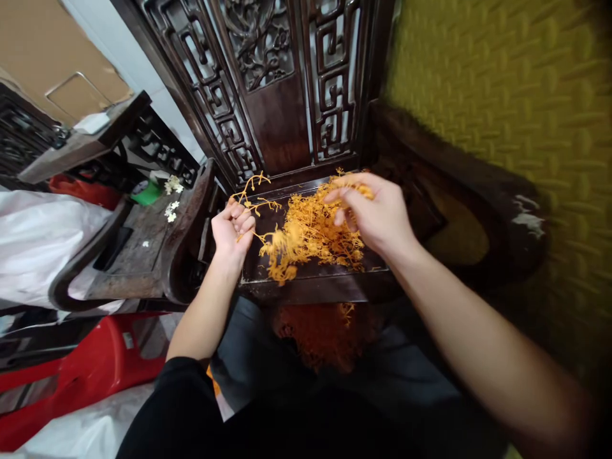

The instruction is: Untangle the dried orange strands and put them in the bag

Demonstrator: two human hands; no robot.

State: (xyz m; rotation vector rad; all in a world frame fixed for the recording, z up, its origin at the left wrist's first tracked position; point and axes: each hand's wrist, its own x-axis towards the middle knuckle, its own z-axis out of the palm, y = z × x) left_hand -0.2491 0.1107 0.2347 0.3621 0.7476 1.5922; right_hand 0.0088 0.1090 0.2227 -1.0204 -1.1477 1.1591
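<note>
Sprigs [318,226]: orange, thin, many-branched; lie in a loose, tangled heap on a dark wooden seat [315,291]. Separate sprig [252,185]: forked, held in left hand [233,226].

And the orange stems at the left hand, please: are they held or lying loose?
Held: the fingers of the left hand curl closed, and the orange stems stick out from between them.

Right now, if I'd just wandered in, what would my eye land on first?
Probably the bright orange, branching pile on the dark wooden seat, between the person's hands. The left hand grips orange stems, and the right hand is at the pile's right side. Behind it stands a carved dark panel, with red plastic at lower left.
</note>
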